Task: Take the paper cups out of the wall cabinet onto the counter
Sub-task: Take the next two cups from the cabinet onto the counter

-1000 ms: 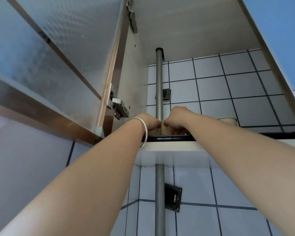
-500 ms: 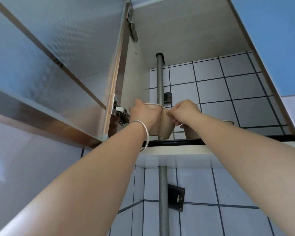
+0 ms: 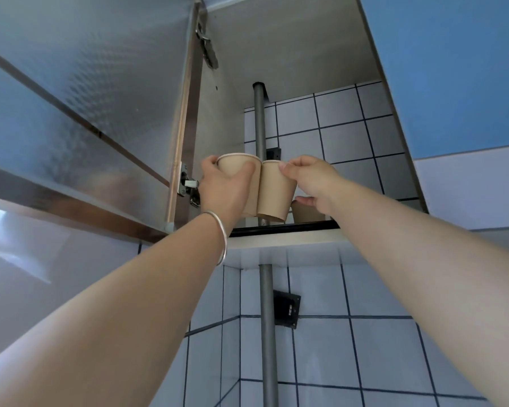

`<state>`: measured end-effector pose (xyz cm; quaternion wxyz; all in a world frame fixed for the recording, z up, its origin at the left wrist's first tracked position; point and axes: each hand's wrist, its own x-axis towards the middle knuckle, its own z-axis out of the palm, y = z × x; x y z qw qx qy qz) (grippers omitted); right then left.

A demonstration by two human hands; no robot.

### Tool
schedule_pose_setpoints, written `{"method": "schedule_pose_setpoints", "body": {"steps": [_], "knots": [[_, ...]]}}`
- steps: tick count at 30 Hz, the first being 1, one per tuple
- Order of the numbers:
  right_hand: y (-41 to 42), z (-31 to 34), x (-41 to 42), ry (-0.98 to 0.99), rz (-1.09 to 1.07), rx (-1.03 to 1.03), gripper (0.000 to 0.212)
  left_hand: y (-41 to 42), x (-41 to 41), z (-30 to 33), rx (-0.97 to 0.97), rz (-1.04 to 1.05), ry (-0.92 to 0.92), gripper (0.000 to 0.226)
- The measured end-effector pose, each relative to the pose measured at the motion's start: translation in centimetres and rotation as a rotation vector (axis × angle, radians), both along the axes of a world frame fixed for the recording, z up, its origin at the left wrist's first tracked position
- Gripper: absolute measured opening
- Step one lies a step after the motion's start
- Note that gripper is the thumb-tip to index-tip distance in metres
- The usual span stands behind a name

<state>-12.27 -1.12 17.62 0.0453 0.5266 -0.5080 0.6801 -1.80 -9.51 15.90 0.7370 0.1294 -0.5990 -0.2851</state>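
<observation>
I look up into the open wall cabinet (image 3: pixel 285 48). My left hand (image 3: pixel 222 189) grips one brown paper cup (image 3: pixel 237 167) round its side. Right beside it, touching, is a second brown paper cup (image 3: pixel 275 190), which my right hand (image 3: pixel 309 179) holds with the thumb at the rim and fingers round its far side. Both cups hang above the cabinet's front shelf edge (image 3: pixel 282 227). A third brown cup (image 3: pixel 301 212) stands on the shelf behind my right hand, mostly hidden. The counter is out of view.
The cabinet door (image 3: pixel 80 92) stands open at the left, with its hinge (image 3: pixel 188 186) close to my left hand. A grey vertical pipe (image 3: pixel 259 121) runs through the cabinet in front of the tiled wall (image 3: pixel 335 133). A blue door panel (image 3: pixel 453 69) is at the right.
Both hands went from reaching low over the shelf to gripping a cup each. They have lifted the two cups up and toward me, clear of the shelf edge.
</observation>
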Motion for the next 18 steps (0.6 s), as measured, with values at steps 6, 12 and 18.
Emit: {"method": "schedule_pose_setpoints", "body": {"steps": [6,12,18], "knots": [[2.9,-1.4,1.1,-0.016,0.135,-0.029,0.021,4.5,1.4,-1.3,0.057,-0.047,-0.004,0.062],[5.1,-3.8,2.9,-0.025,0.214,-0.014,0.019,8.1,3.7,-3.5,0.124,-0.050,-0.006,0.067],[7.7,-7.3,5.6,-0.108,0.202,-0.041,0.028,11.0,7.3,-6.0,0.126,-0.061,-0.080,0.072]]}}
